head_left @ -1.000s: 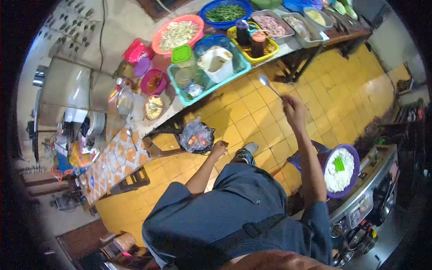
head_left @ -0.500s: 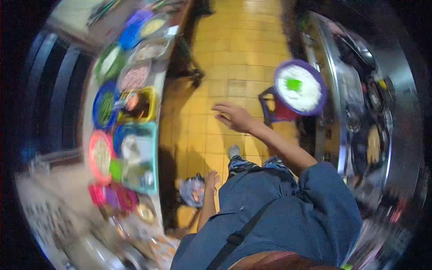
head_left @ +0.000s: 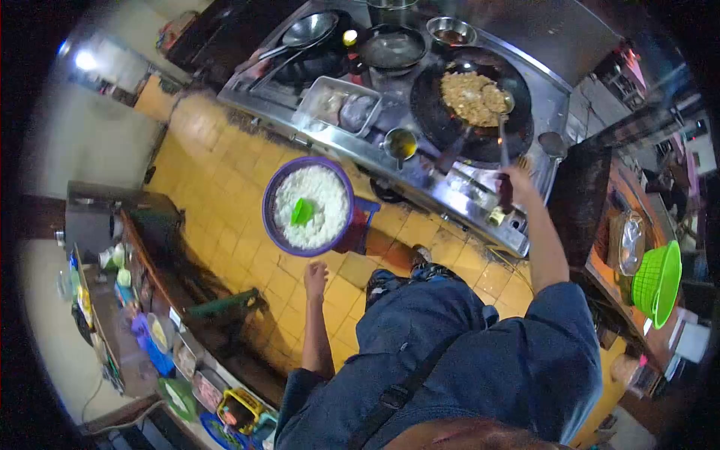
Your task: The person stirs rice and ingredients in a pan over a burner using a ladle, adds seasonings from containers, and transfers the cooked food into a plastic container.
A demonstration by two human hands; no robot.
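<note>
My right hand (head_left: 519,186) is closed around the handle of a metal ladle (head_left: 503,142) at the stove's front. The ladle's head rests in a black wok (head_left: 424,94), at the edge of browned, crumbly food (head_left: 474,97) that looks like fried rice. My left hand (head_left: 316,280) hangs with loosely curled fingers and nothing in it. Just beyond it stands a purple basin (head_left: 270,217) of white rice (head_left: 319,187), with a green scoop (head_left: 302,211) lying on the rice. The basin sits on a stool (head_left: 364,217), partly hidden.
On the steel stove (head_left: 465,202) are a small pot (head_left: 400,144), a clear tray (head_left: 339,105), a dark pan (head_left: 392,49) and a steel bowl (head_left: 451,31). A green basket (head_left: 657,285) stands at right. Food containers line the counter (head_left: 112,322) at lower left.
My view has swung from the aisle to the stove. My right hand, empty before, now grips the ladle. My left hand has risen from low beside my body to near the rice basin.
</note>
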